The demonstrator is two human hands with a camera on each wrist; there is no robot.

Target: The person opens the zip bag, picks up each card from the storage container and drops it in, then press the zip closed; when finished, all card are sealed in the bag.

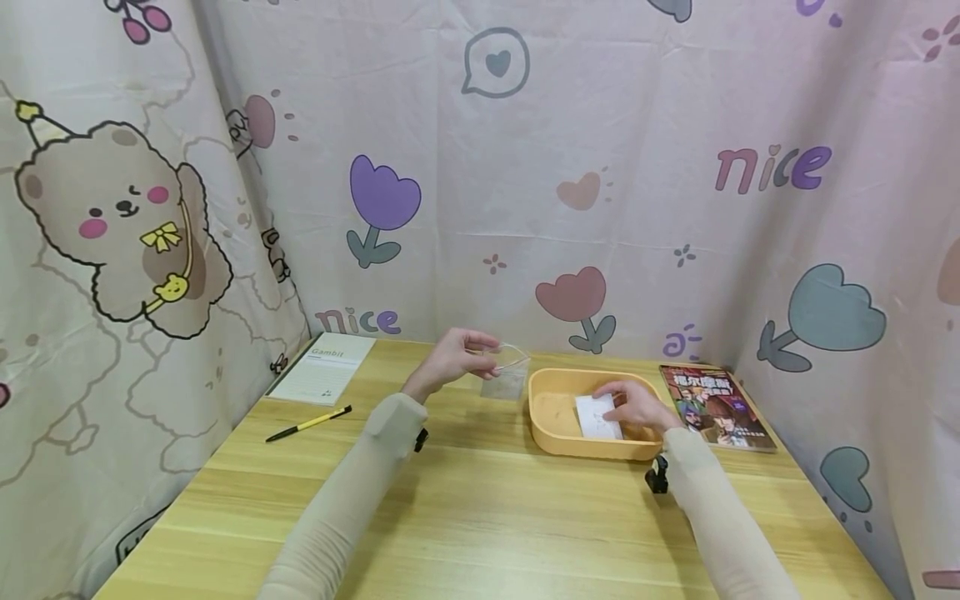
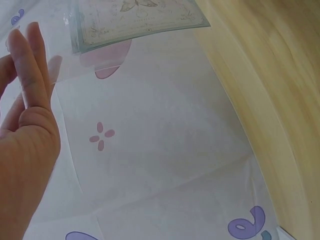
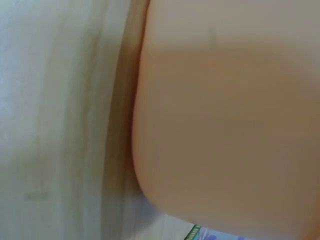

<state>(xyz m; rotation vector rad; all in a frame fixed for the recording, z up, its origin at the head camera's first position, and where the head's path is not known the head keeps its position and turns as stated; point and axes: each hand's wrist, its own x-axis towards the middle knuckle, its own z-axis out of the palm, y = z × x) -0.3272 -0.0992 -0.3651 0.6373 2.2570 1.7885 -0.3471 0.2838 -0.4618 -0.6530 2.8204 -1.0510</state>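
Note:
My left hand [image 1: 460,360] pinches a clear plastic bag [image 1: 503,382] by its open top edge, left of the yellow basket [image 1: 545,440]. In the left wrist view, ornate cards [image 2: 142,22] with a butterfly drawing lie inside the clear plastic. My right hand [image 1: 637,405] reaches into the basket, thumb and fingers gripping a stack of white cards [image 1: 596,417]. Only the basket's outer wall [image 3: 225,140] fills most of the right wrist view, so that hand is hidden there.
On the left of the wooden table [image 1: 480,517] lie a lined notepad [image 1: 324,367] and a yellow-and-black pen [image 1: 308,423]. A colourful comic-style book [image 1: 716,408] lies right of the basket. A patterned curtain [image 1: 480,233] hangs behind the table.

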